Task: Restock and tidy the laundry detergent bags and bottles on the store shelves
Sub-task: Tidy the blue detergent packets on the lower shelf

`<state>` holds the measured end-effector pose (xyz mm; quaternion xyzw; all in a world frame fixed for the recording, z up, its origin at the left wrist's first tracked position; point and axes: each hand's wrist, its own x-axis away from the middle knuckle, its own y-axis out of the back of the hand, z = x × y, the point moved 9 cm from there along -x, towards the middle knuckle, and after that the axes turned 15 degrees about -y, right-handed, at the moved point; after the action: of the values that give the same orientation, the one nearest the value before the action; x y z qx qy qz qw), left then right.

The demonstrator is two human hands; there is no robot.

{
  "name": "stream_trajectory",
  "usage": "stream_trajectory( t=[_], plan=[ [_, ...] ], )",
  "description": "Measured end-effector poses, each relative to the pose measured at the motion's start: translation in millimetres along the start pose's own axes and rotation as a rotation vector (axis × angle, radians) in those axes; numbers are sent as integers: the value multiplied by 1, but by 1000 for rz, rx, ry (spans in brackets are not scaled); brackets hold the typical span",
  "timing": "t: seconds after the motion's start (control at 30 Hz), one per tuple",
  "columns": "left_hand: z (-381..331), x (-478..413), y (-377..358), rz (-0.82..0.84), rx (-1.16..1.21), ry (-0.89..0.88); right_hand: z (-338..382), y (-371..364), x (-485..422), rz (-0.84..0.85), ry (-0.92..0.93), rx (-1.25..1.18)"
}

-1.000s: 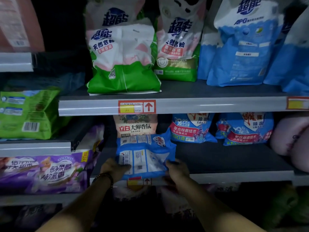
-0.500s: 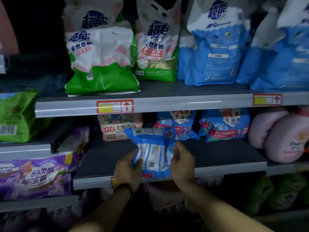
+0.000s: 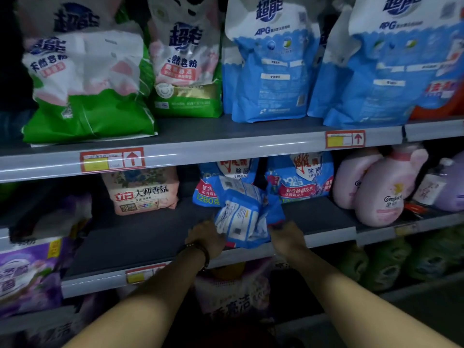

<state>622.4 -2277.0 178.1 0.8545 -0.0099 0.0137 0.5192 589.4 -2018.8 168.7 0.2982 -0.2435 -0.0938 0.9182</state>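
Gripping a blue detergent bag (image 3: pixel 241 217) at the front of the middle shelf (image 3: pixel 150 237), with the left hand (image 3: pixel 206 237) on its lower left edge and the right hand (image 3: pixel 286 237) on its lower right corner, both hands closed on the crumpled film (exact finger placement lost in the dim light). Held it tilted and half folded, printed back panel facing out, bottom overhanging the shelf lip, just in front of two matching blue bags (image 3: pixel 301 182) standing at the back. Seemed mid-placement, not yet settled. Risked, above all, a slide off the lip: soft and slumping, not sitting flat, and likely to drop forward off the edge if released too soon. Risked also ending up wrong side out, unlike the row behind. Could have toppled the nearer matching bag (image 3: pixel 226 172) backward if shoved in hard, given how close together. Sat well apart from the pink bottles (image 3: pixel 386 192) at the right and the beige bag (image 3: pixel 143 192) at the left, so little danger there.
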Motion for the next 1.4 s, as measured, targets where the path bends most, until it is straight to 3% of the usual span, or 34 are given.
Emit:
stream_trajectory(
  t=[0.17,0.27,0.5,0.67,1.07,1.3,1.4],
  plan=[
    [-8,31,3,-71,-59,-17,-53,-17,-24,77,-4,-32],
    [-16,62,3,-100,-46,-91,-58,-19,19,153,55,-42],
    [-24,156,-28,8,-21,-275,-64,-28,130,231,169,158],
    [-2,210,-50,33,27,-242,-91,-64,166,300,245,248],
    [107,288,-170,106,325,1,-270,-183,151,458,-2,396],
    [124,299,-208,56,442,5,-388,-219,108,475,-203,565],
    [125,293,-213,41,425,-18,-390,-221,105,502,-224,566]
  ],
)
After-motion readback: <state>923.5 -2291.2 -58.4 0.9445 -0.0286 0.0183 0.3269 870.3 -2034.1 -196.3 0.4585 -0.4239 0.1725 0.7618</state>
